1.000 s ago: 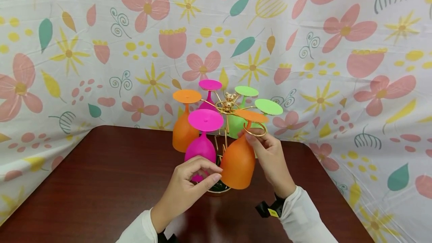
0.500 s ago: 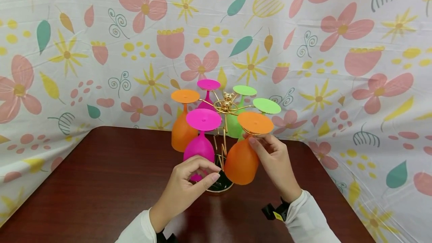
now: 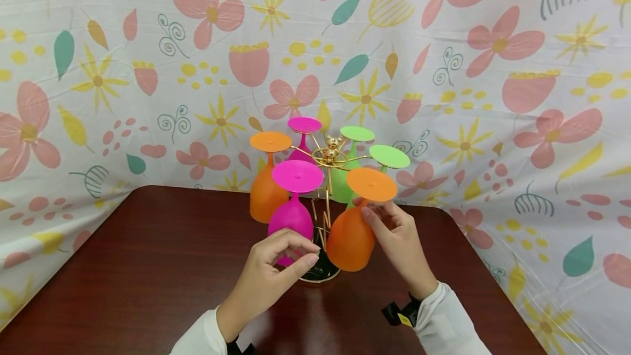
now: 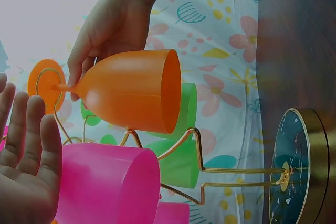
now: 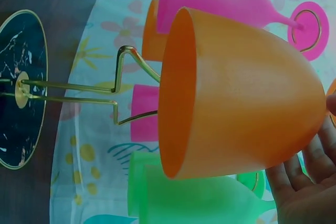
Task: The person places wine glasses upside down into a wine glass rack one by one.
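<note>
A gold wire rack (image 3: 331, 153) on a round dark base (image 4: 294, 166) carries several upside-down plastic goblets. My right hand (image 3: 368, 213) pinches the stem of the front orange goblet (image 3: 350, 240), just under its foot, which sits level at a rack arm. In the left wrist view the same orange goblet (image 4: 131, 90) hangs by its stem in a wire ring. My left hand (image 3: 310, 253) hovers with loosely curved fingers next to the front pink goblet (image 3: 292, 215) and holds nothing. Its fingers (image 4: 31, 129) lie straight beside the pink bowl (image 4: 105, 182).
The rack stands at the back middle of a dark brown table (image 3: 148, 267). Another orange goblet (image 3: 266, 190), a second pink one (image 3: 304, 136) and two green goblets (image 3: 389, 156) hang behind. A flowered cloth (image 3: 148, 70) covers the wall and drapes past the table edges.
My right hand has brought the orange goblet in toward the rack. Its foot was tilted above the ring and now sits level, with the bowl hanging straighter. The left hand has barely moved.
</note>
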